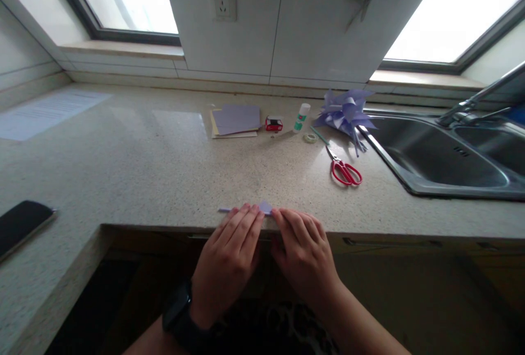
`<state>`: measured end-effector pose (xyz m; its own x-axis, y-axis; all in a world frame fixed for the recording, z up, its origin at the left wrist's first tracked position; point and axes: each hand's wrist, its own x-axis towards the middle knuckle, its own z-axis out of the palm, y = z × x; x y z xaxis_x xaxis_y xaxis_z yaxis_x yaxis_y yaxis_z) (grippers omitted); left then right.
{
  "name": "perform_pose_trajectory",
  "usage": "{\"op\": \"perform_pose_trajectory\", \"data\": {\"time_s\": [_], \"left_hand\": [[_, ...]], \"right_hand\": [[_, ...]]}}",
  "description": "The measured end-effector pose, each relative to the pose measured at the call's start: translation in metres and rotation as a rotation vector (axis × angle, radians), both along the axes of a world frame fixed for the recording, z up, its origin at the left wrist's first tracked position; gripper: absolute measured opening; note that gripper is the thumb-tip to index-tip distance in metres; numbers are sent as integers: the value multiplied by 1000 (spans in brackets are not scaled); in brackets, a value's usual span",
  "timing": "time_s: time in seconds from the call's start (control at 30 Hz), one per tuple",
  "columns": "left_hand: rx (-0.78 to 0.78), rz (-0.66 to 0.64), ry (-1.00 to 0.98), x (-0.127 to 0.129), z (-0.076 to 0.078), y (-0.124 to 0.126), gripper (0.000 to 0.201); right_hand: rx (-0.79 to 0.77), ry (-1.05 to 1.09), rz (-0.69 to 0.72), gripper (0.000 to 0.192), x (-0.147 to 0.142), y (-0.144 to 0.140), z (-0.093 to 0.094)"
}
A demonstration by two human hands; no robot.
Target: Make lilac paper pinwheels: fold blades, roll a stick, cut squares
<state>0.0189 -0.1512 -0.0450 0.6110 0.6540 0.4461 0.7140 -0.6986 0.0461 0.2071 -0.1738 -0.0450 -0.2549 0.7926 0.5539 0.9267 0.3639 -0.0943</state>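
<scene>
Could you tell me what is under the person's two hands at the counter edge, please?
A small purple paper piece lies under the left hand and right hand; only its far edge shows, the rest is covered.

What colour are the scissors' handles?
Red: the scissors lie on the counter, clearest in the head view.

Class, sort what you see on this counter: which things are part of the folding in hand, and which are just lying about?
In hand: small purple paper piece, pressed by left hand and right hand.

Lying about: red scissors, glue stick, tape roll, paper stack, purple paper flower, phone, red box.
</scene>
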Motion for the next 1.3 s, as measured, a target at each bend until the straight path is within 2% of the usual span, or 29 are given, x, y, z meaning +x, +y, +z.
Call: {"op": "perform_pose_trajectory", "data": {"time_s": [0.13, 0.33, 0.53, 0.73, 0.87, 0.97, 1.03, 1.13, 1.23, 1.3], "left_hand": [[35, 20, 3, 2, -2, -3, 51], [10, 46, 3, 8, 1, 7, 55], [-85, 39, 27, 10, 9, 16, 67], [-211, 3, 86, 12, 25, 32, 79], [-227, -10, 91, 12, 31, 39, 83], [-216, -20, 92, 10, 31, 38, 81], [-194, -24, 94, 9, 30, 35, 77], [-125, -14, 81, 6, 24, 28, 64], [-26, -12, 10, 2, 13, 20, 52], [41, -15, -57, -1, 5, 16, 47]], "right_hand": [[21, -8, 12, 39, -1, -2, -1], [12, -45, -35, 45, -6, 4, -4], [-121, -101, -52, 66, -5, 6, -1], [-321, -131, -60, 81, -5, 18, 16], [-400, -137, -31, 89, 0, 27, 25], [-400, -124, 1, 91, 3, 25, 27], [-381, -97, 13, 89, 4, 20, 26], [-329, -76, 25, 72, 3, 12, 20], [-186, -64, 24, 50, 1, 3, 9], [-80, -51, 21, 43, 1, -1, 3]]}}
